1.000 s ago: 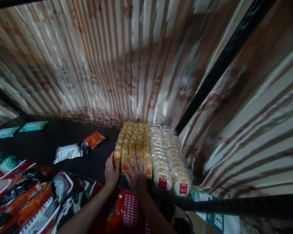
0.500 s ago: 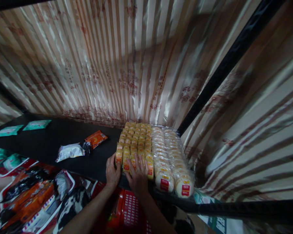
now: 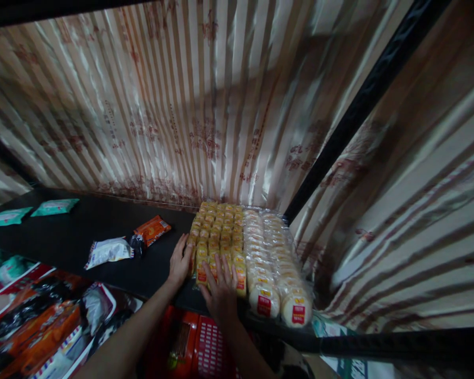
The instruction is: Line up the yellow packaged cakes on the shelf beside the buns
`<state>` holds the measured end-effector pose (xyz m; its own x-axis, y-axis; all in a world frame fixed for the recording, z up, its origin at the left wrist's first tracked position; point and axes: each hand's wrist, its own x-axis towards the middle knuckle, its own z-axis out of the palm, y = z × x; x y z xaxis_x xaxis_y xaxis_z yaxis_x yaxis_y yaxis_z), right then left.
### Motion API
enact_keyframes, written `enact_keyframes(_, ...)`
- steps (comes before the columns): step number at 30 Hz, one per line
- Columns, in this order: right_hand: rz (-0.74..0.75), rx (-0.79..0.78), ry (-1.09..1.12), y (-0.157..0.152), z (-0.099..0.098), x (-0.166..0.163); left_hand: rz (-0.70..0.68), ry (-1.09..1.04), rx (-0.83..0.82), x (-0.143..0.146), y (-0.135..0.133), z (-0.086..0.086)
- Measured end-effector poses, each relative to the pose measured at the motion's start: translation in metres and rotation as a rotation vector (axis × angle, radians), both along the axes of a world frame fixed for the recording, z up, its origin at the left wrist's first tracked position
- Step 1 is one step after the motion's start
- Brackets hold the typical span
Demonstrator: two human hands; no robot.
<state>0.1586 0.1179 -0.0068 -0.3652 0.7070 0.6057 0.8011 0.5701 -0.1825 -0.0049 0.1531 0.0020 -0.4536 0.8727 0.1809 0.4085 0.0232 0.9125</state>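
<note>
Rows of small yellow-wrapped snack packs [image 3: 219, 229] stand packed together on a black shelf [image 3: 150, 273]. My left hand [image 3: 180, 260] lies against the left side of these rows, fingers stretched toward the back. Against their front face rests my right hand [image 3: 221, 287], its fingers spread over the yellow wrappers. Just right of the yellow packs are two rows of round white crackers in clear wrap [image 3: 264, 300], with red labels at the front. Neither hand grips a pack.
An orange packet [image 3: 152, 231] and a white packet [image 3: 109, 251] lie on the shelf to the left, with green packets [image 3: 55, 207] farther off. Below are a red basket [image 3: 211, 342] and bags of orange packets [image 3: 43, 337]. A black post [image 3: 339, 147] and striped curtain [image 3: 205, 95] stand behind.
My left hand has shifted from the front left corner farther back along the side of the yellow packs. The right hand stays at their front. The view has moved slightly.
</note>
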Motion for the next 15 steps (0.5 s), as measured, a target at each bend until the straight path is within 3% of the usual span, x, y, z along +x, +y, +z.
enact_keyframes(7,-0.019,-0.007,0.018,0.000,0.000,-0.002,-0.021,0.012,0.024,0.009,-0.007,-0.013)
enact_keyframes(15,-0.023,-0.028,0.017,-0.001,-0.001,-0.003,-0.024,0.056,0.038,0.004,-0.006,-0.006)
